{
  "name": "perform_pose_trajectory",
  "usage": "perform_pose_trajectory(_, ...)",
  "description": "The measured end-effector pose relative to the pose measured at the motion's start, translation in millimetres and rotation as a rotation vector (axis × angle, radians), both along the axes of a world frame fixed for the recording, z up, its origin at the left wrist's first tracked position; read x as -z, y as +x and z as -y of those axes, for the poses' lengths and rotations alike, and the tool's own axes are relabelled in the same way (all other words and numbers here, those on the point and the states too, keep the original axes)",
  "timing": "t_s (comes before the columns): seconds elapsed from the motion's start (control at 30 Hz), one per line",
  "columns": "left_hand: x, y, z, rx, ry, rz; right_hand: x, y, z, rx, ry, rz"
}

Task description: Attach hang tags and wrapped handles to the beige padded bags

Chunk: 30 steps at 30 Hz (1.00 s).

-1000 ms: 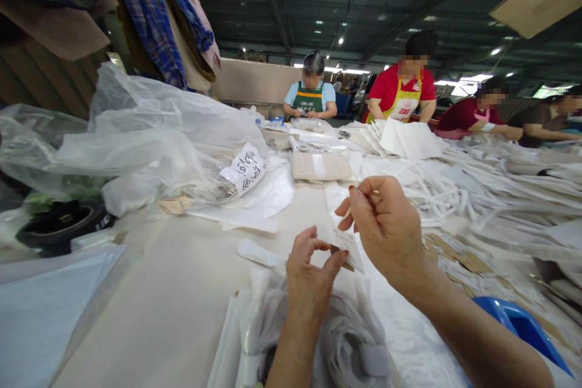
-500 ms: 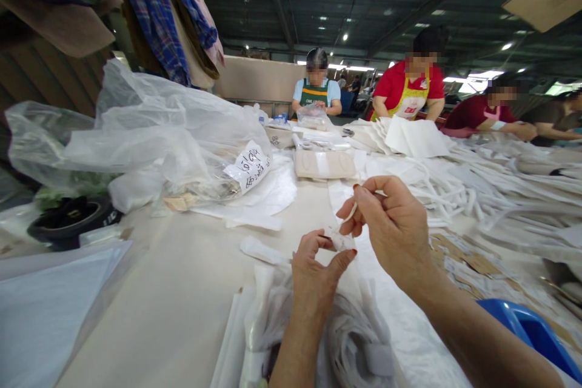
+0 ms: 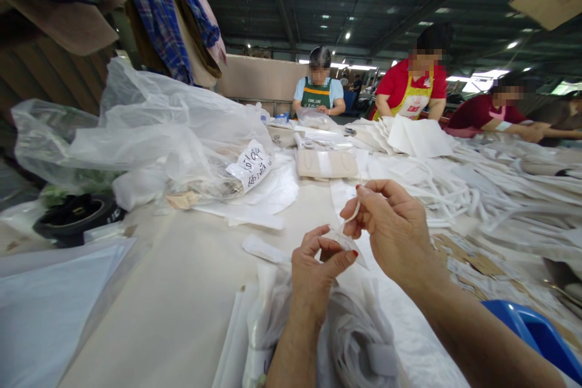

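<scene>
My left hand point(image 3: 314, 267) is closed, thumb and fingers pinching a small clear plastic bag point(image 3: 342, 239) with faint dark print on it. Just above and to the right, my right hand point(image 3: 398, 227) pinches a thin white cord point(image 3: 351, 217) that curves down to the bag's top edge. Whether the cord is fastened to the bag I cannot tell. Under my wrists lies a bundle of coiled whitish straps point(image 3: 352, 333), partly hidden by my left forearm. Behind the hands sits a beige wrapped pack point(image 3: 327, 163) with a white band round it.
A large clear plastic bag point(image 3: 154, 121) with a handwritten label stands at left. White straps and sheets point(image 3: 422, 185) are piled at right, near brown cards point(image 3: 473, 260) and a blue plastic container point(image 3: 530, 330). Several co-workers, one in a green apron point(image 3: 317, 98), work across the table.
My left fingers have shifted on the small plastic bag, and more of it shows now. My right hand still pinches the cord, of which a longer curve is visible. The view has moved slightly.
</scene>
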State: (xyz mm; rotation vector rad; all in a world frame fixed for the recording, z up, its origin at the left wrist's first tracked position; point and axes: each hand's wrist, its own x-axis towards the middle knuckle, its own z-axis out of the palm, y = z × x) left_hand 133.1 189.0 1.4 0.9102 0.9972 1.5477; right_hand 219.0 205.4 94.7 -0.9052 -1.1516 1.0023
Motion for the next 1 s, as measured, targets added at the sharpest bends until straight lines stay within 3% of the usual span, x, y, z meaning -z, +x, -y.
perform_pose_trajectory(0.13, 2.4, 1, -1, 0.014, 0.003, 0.052, 1.2, -4, 2, -0.007, -0.068, -0.121)
perform_pose_trajectory(0.27, 6.8, 1, -3, -0.033, 0.034, -0.026, 1.7, -9, 2, -0.080, -0.237, -0.303)
perform_pose_trajectory(0.43, 5.0, 0, -4, -0.055, 0.052, 0.019, 6.9, -4, -9, -0.268, -0.409, -0.427)
perform_pose_trajectory(0.57, 0.2, 0, -2, -0.001, 0.063, 0.101, 12.9, 6, -17, -0.496, -0.437, -0.395)
perform_pose_trajectory(0.63, -1.1, 0, -1, 0.033, 0.068, 0.090, 15.6, 8, -17, -0.537, -0.459, -0.420)
perform_pose_trajectory(0.8, -2.0, 0, 2, 0.022, 0.093, 0.077, 18.3, 6, -16, -0.440, -0.554, -0.514)
perform_pose_trajectory(1.0, 1.4, -1, 1, -0.035, 0.083, -0.054, 1.8, 12, -18, -0.015, -0.271, -0.418)
